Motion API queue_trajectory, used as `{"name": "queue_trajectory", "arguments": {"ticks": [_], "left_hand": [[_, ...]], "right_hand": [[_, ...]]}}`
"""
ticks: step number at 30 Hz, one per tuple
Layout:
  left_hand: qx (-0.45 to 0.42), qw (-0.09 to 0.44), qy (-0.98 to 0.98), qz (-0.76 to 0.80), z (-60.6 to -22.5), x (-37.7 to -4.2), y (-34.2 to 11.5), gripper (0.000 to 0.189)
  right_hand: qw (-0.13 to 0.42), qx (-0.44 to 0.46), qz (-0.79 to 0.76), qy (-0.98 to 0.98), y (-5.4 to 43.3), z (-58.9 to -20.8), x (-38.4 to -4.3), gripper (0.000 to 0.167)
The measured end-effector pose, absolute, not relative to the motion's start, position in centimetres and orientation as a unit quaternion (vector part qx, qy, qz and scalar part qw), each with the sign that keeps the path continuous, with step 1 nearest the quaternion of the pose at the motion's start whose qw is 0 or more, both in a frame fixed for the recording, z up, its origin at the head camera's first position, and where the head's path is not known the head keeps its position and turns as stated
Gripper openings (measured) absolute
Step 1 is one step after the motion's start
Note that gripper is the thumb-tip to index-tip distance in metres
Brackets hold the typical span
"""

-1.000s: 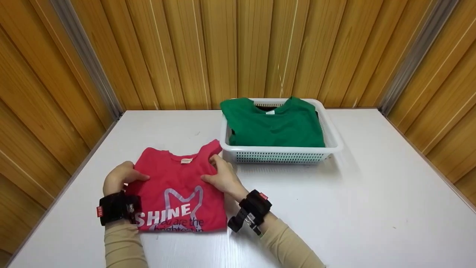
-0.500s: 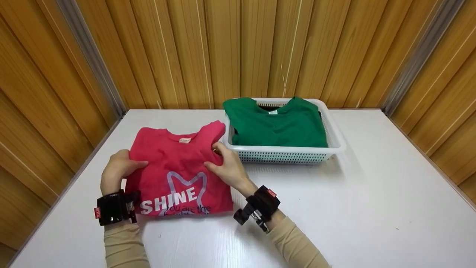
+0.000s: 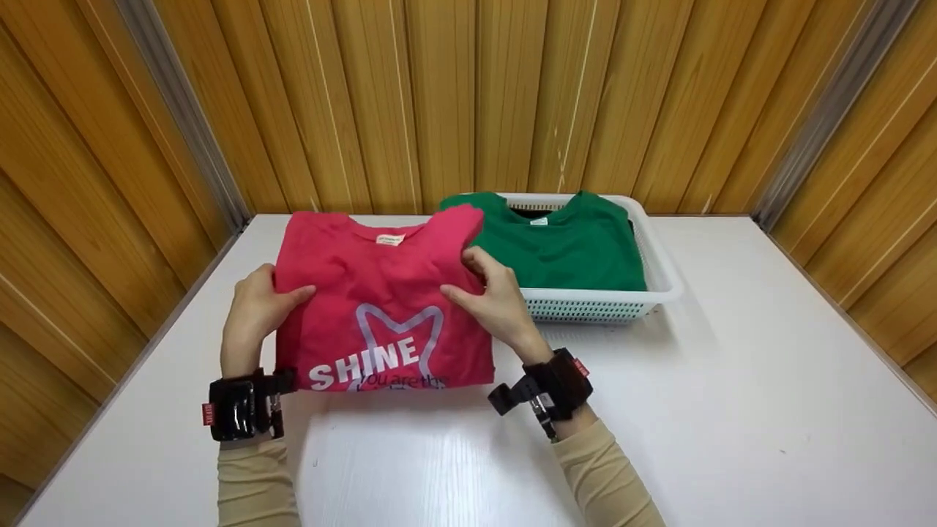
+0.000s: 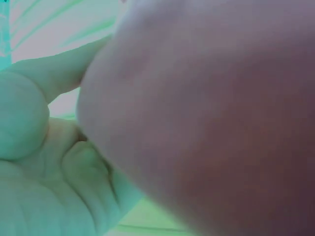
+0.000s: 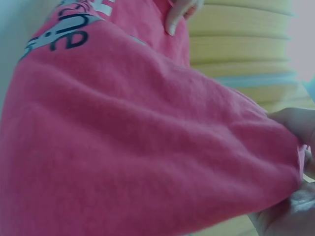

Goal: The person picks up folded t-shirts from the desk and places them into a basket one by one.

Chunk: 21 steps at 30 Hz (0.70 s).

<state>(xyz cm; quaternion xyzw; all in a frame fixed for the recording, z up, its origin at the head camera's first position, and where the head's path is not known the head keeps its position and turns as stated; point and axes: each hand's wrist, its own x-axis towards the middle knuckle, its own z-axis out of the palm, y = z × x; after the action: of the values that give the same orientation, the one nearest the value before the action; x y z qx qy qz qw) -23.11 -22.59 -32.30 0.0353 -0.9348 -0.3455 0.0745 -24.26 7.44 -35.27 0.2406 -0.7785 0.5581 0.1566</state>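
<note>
A folded pink-red shirt (image 3: 388,293), printed with "SHINE" and a star outline, is held up in front of me by both hands. My left hand (image 3: 256,307) grips its left side, thumb on the front and the other fingers hidden behind. On the opposite side my right hand (image 3: 501,300) pinches the edge the same way. In the right wrist view the shirt (image 5: 147,132) stretches toward the right hand's fingers (image 5: 295,123). The left hand's palm (image 4: 44,196) and a blurred fold of cloth fill the left wrist view. The shirt's upper right corner overlaps a green shirt (image 3: 564,252) in the head view.
The green folded shirt lies in a white perforated plastic basket (image 3: 585,304) at the back of the white table (image 3: 732,366). Wood-patterned panels (image 3: 439,102) rise behind the table and along both sides.
Both hands have lifted the pink-red shirt and carried it away from me and to the right, closer to the basket. The basket and green shirt have stayed put.
</note>
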Motion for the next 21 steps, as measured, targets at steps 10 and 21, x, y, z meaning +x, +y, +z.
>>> {"name": "queue_trajectory", "arguments": {"ticks": [10, 21], "left_hand": [[-0.002, 0.116, -0.913, -0.392, -32.6, -24.1, -18.6, 0.047], [-0.044, 0.146, -0.878, -0.453, -32.7, -25.5, -14.4, 0.043]], "right_hand": [[0.141, 0.207, 0.575, -0.779, 12.4, -33.7, -24.9, 0.039], [0.138, 0.17, 0.594, -0.774, 17.8, -32.4, -24.6, 0.042]]}}
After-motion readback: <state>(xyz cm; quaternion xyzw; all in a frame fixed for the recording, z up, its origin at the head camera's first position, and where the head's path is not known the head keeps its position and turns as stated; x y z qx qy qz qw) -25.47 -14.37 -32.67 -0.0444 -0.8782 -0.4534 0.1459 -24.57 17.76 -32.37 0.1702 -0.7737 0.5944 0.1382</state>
